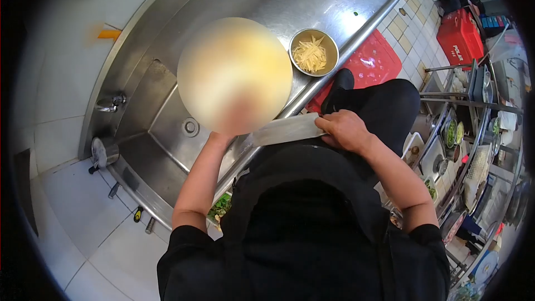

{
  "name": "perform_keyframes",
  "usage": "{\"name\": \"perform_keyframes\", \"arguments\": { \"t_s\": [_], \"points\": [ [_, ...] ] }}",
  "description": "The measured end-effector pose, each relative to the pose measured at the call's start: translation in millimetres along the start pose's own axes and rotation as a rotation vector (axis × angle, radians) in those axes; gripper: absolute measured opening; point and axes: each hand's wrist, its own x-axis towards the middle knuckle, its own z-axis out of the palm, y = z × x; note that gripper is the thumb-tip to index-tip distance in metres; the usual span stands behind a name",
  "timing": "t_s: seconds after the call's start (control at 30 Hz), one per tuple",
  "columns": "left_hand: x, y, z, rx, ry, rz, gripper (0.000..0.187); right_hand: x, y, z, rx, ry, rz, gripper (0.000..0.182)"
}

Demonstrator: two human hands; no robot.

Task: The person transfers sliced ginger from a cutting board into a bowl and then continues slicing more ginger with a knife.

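A: Where is the cleaver point(281, 130) right now?

B: It lies flat-sided across the front edge of the steel surface point(267, 5), its long axis running almost level from left to right, tilted a little upward toward the right. The right hand point(343, 130) has a closed grip on its handle end, so the blade stretches away from that hand toward the person's left.

A: And the left hand?

B: The left forearm reaches up toward the blurred round patch over the surface, and the hand itself is hidden there. I cannot tell whether its grip is open or closed, or what it touches. It sits just beyond the blade's far end, so the right hand is the one on the knife.

A: What else is close by?

B: A metal bowl point(314, 52) of pale shredded strips stands on the surface, up and to the right of the blur, well apart from the blade. The sink basin point(167, 128) drops away to the left, with a tap point(110, 102) on its wall side. A red crate point(374, 61) sits on the floor below the surface edge, beside the person's dark-clothed leg. Nothing lies between blade and bowl.
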Motion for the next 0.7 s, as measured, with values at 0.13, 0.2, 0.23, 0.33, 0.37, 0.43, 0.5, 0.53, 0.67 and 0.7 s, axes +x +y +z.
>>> {"name": "perform_keyframes", "arguments": {
  "t_s": [0.13, 0.2, 0.23, 0.33, 0.37, 0.43, 0.5, 0.53, 0.67, 0.7],
  "points": [
    [4.0, -0.1, -2.8, 0.014, -0.075, 0.078, 0.028, -24.2, -14.9, -11.8, 0.026, -0.052, 0.185, 0.033],
    [13.0, 1.2, -4.6, 0.104, -0.251, 0.065, 0.023, -32.2, -24.6, -12.9, 0.019, -0.049, 0.281, 0.034],
    [20.5, 0.4, -4.5, 0.107, -0.241, 0.087, 0.023, -37.6, -32.5, -11.7, 0.079, -0.024, 0.393, 0.034],
    [22.6, 2.0, -0.9, 0.154, -0.313, 0.134, 0.02, -49.9, -49.2, 4.5, 0.194, 0.063, 0.563, 0.035],
    [25.1, 2.6, -0.5, 0.218, -0.342, 0.158, 0.02, -53.3, -56.5, 9.8, 0.258, 0.136, 0.641, 0.033],
    [29.8, 4.0, 1.7, 0.285, -0.372, 0.2, 0.02, -53.9, -70.0, 16.5, 0.32, 0.224, 0.731, 0.031],
    [32.7, 1.6, 4.0, 0.3, -0.39, 0.222, 0.02, -53.5, -84.4, 28.3, 0.457, 0.366, 0.883, 0.029],
    [34.8, 2.1, 3.3, 0.305, -0.395, 0.237, 0.02, -53.4, -88.7, 33.4, 0.462, 0.379, 0.893, 0.029],
    [39.8, 7.5, 2.5, 0.256, -0.486, 0.199, 0.023, -54.3, -104.0, 45.8, 0.52, 0.544, 0.905, 0.029],
    [39.3, 8.7, 2.9, 0.25, -0.502, 0.172, 0.024, -54.8, -107.3, 47.5, 0.556, 0.572, 0.932, 0.03]
  ]
}}
